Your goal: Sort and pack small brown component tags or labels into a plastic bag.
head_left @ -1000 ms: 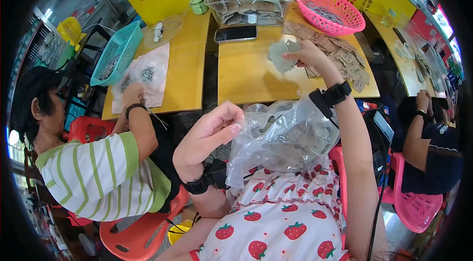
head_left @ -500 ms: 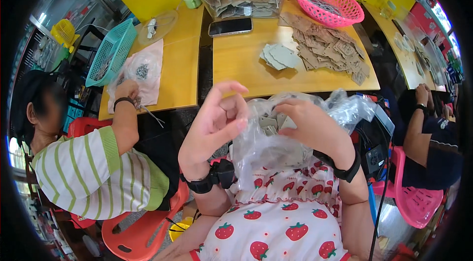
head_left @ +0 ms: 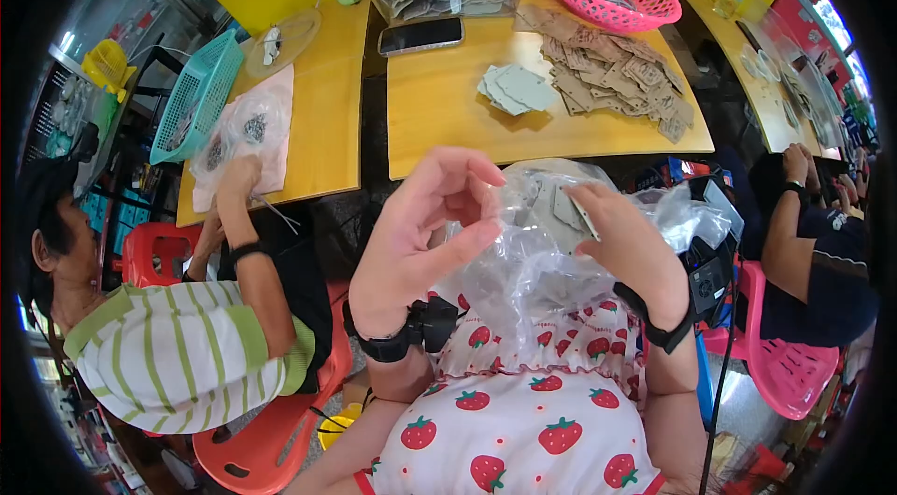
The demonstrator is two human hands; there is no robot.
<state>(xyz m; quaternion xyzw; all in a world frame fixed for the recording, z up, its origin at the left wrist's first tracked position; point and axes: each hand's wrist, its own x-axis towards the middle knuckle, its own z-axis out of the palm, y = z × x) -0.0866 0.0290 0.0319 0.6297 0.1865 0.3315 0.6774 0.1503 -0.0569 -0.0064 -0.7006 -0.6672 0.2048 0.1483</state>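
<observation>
A clear plastic bag (head_left: 519,275) with grey card-like pieces (head_left: 551,213) inside lies open over my lap, against the table's near edge. My right hand (head_left: 628,233) is at the bag's mouth, its thumb and fingers closed around a few of the grey cards. At the bag's left side hovers my left hand (head_left: 425,233), fingers curved and thumb apart from them, with nothing visible between. On the table in front sit a small stack of pale grey cards (head_left: 516,89) and a large heap of brownish cards (head_left: 621,75).
Behind the stacks stand a clear bin (head_left: 448,2) of cards and a pink basket (head_left: 668,9). A phone (head_left: 420,36) lies nearby. At left a co-worker in a striped shirt (head_left: 177,346) works beside a teal basket (head_left: 198,98); another person (head_left: 794,243) sits at right.
My right hand has drawn slightly right, bringing grey cards up at the bag's mouth. My left hand has shifted right. The left co-worker's arms have moved, and the whole view has tilted slightly.
</observation>
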